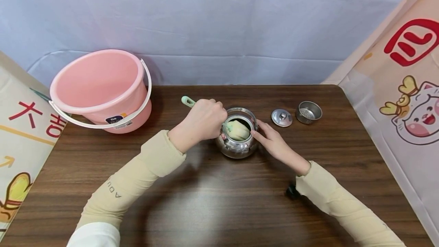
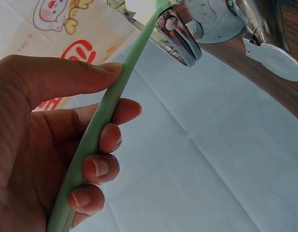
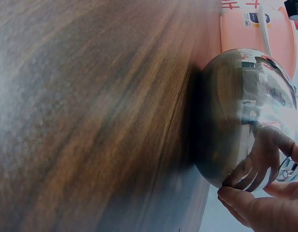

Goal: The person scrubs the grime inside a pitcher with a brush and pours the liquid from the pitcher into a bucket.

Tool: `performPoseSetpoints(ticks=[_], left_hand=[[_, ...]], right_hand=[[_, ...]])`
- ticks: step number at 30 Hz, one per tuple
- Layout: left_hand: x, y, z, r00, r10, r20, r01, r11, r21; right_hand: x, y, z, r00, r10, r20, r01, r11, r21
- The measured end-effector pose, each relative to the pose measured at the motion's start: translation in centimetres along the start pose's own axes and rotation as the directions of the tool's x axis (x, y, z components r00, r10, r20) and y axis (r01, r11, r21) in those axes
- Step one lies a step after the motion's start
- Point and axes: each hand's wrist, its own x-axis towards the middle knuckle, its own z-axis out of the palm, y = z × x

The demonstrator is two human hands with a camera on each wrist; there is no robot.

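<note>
A small stainless steel teapot (image 1: pixel 236 150) stands upright on the table with its lid off. My left hand (image 1: pixel 205 119) grips the pale green handle of a cleaning brush (image 2: pixel 98 130), its thumb laid along the handle in the left wrist view. The brush's pale yellow-green head (image 1: pixel 237 130) sits inside the teapot's mouth. At the teapot's right side my right hand (image 1: pixel 274 142) holds it, thumb at the rim and fingertips against the round belly. The raised bail handle (image 1: pixel 241 109) arches over the back of the opening.
The teapot lid (image 1: pixel 282 117) and a perforated metal strainer (image 1: pixel 309 112) lie to the right. A pink bucket (image 1: pixel 103 83) with a white handle stands at the back left. Cloth hangs behind the wooden table (image 1: pixel 205 209). A small black object (image 1: pixel 292 191) is by the right sleeve.
</note>
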Motion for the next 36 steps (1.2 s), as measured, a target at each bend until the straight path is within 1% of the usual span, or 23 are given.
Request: performPoseSetpoints(ticks=[6,9,17,22,28,36], left_hand=[[0.0,0.4,-0.4,0.997,0.023,0.075,-0.021,0.999,-0.030],[0.1,0.6,-0.5,0.995,0.030,0.093,-0.028,0.999,-0.028],[0.7,1.2,-0.4,0.996,0.047,0.076,-0.046,0.999,-0.023],[1.0,1.3,-0.3,0.995,0.045,0.085,-0.044,0.999,-0.019],[1.4,1.4,-0.1,0.996,0.043,0.075,-0.042,0.999,-0.011],[1.7,1.3,0.3,0.994,0.026,0.103,-0.024,1.000,-0.016]], right_hand=[[0.0,-0.2,0.0,1.000,-0.006,0.001,0.006,1.000,-0.009],[0.1,-0.1,0.0,1.000,-0.007,-0.001,0.007,1.000,-0.002],[0.0,-0.1,-0.1,1.000,0.004,0.017,-0.004,1.000,0.023],[0.1,0.0,-0.1,1.000,0.006,0.017,-0.006,1.000,0.021],[0.2,0.0,0.0,1.000,0.015,0.016,-0.015,1.000,0.018],[0.1,0.0,0.0,1.000,0.021,0.016,-0.021,1.000,0.008]])
